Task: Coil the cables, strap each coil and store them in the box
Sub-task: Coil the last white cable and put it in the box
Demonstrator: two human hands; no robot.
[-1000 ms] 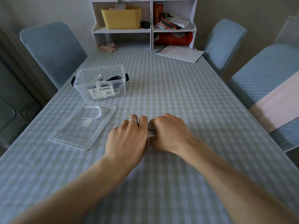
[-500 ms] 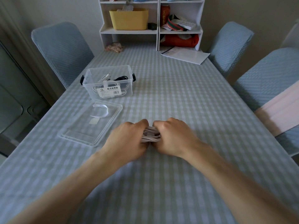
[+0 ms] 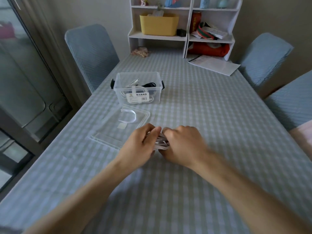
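1 table under a pale checked cloth fills most of the view. 3 blue-covered chairs stand around it: 1 on the far left and 2 on the right, the nearer of these cut by the frame edge. At the far end of the table stands 1 white shelf unit holding 1 yellow bin, 1 red roll and several smaller items too jumbled to count. 1 sheaf of white paper lies on the cloth just in front of the shelf's right half.

Left of centre sits 1 clear plastic box with 2 dark side clips, open at the top; inside it are white cable coils and 1 black cable, the exact number of coils hard to tell through the wall. Its 1 clear lid lies flat on the cloth just near of it, with 1 white strap curled on top.

Near of the lid, at the centre of the table, 2 bare hands meet. The left hand and the right hand both have their fingers curled around 1 bundle of white cable, gripping it from either side; only a short stretch of strands shows between them.
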